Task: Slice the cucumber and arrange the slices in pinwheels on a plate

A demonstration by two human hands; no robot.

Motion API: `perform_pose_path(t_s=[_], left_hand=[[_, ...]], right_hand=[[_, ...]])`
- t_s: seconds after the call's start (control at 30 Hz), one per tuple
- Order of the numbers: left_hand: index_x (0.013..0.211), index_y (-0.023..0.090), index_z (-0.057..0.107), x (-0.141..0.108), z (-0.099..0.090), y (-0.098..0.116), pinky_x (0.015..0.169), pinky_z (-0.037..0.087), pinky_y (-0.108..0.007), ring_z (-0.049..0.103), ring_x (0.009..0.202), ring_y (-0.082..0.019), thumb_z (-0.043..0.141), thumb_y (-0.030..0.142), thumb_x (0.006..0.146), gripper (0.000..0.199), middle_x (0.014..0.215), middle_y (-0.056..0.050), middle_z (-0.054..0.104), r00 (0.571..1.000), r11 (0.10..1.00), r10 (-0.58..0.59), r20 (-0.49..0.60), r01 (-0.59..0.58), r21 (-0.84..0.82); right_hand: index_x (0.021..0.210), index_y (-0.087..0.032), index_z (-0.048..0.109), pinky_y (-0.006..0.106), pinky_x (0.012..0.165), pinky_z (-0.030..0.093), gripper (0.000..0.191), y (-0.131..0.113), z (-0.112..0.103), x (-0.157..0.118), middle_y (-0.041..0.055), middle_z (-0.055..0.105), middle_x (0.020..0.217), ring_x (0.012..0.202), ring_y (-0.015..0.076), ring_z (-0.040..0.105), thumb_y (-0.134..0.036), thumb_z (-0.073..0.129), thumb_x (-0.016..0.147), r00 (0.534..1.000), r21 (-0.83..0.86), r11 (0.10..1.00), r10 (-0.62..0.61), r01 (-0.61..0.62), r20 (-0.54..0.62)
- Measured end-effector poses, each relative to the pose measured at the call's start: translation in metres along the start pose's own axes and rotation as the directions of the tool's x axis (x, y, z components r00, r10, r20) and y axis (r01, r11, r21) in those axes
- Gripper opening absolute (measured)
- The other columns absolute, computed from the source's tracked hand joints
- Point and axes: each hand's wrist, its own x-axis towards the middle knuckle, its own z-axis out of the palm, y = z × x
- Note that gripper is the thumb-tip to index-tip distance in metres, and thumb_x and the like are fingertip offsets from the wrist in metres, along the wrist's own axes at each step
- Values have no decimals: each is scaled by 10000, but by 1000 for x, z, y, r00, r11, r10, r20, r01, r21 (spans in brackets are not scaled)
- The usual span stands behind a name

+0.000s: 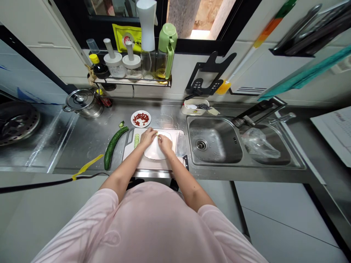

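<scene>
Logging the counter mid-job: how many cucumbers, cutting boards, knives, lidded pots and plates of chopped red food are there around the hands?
Cucumber: 1
Cutting board: 1
Knife: 1
Lidded pot: 1
Plate of chopped red food: 1
Total: 5

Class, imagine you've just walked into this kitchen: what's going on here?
A person stands at a steel counter with both hands over a white plate on a cutting board. The left hand and right hand meet near a pale green piece. Cucumber slices lie on the board, with a whole cucumber to its left and a knife to its right.
</scene>
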Motion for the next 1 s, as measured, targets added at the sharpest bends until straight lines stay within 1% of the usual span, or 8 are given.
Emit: perform_pose_path(t_s=[0.23, 0.47, 0.6, 0.7, 0.87, 1.0], left_hand=[[1147, 295, 625, -1, 0, 2, 785, 396, -271, 544, 968, -183, 479, 318, 900, 289, 1105, -52, 553, 1000, 999, -15, 17, 14, 38], [1147, 295, 620, -3, 1, 2, 768, 403, -275, 553, 941, -183, 475, 339, 901, 289, 1096, -53, 557, 1000, 998, -5, -1, 5, 59], [1154, 297, 616, -3, -1, 4, 776, 406, -280, 553, 942, -186, 467, 348, 904, 296, 1100, -56, 554, 1000, 999, -12, 11, 12, 50], [1158, 295, 618, -4, -3, 4, 782, 409, -282, 552, 947, -190, 470, 348, 903, 300, 1101, -60, 553, 1000, 998, -24, 20, 23, 51], [1162, 293, 618, -4, -2, 4, 785, 410, -287, 551, 949, -193, 475, 338, 899, 303, 1103, -62, 553, 1000, 998, -21, 13, 20, 58], [1166, 293, 615, -4, -1, 3, 785, 407, -287, 551, 946, -194, 474, 338, 899, 305, 1101, -62, 552, 1000, 998, -24, 14, 23, 62]], right_hand=[[1204, -287, 560, 261, 807, 412, 341, -2, 0, 0, 44, 632, 1099, 962, 174, 587, -319, 313, 970, 1000, -47, 999, 0, 1, 27], [1195, -268, 552, 263, 810, 404, 353, -5, -1, -1, 54, 626, 1105, 966, 169, 581, -318, 271, 988, 998, -79, 997, 11, -7, 56], [1198, -262, 544, 274, 794, 412, 375, -6, -4, -2, 64, 623, 1086, 947, 176, 587, -333, 236, 998, 997, -111, 994, 5, 3, 71], [1206, -249, 540, 289, 793, 418, 398, -10, -7, -2, 84, 614, 1074, 923, 183, 594, -338, 209, 1003, 995, -154, 988, 5, 11, 102], [1244, -233, 520, 295, 815, 416, 369, -16, -7, -2, 113, 602, 1081, 950, 195, 590, -291, 258, 992, 992, -198, 980, -1, 26, 125], [1253, -240, 509, 306, 810, 421, 367, -16, -7, -2, 110, 603, 1073, 937, 198, 595, -281, 258, 989, 992, -196, 980, -5, 30, 127]])
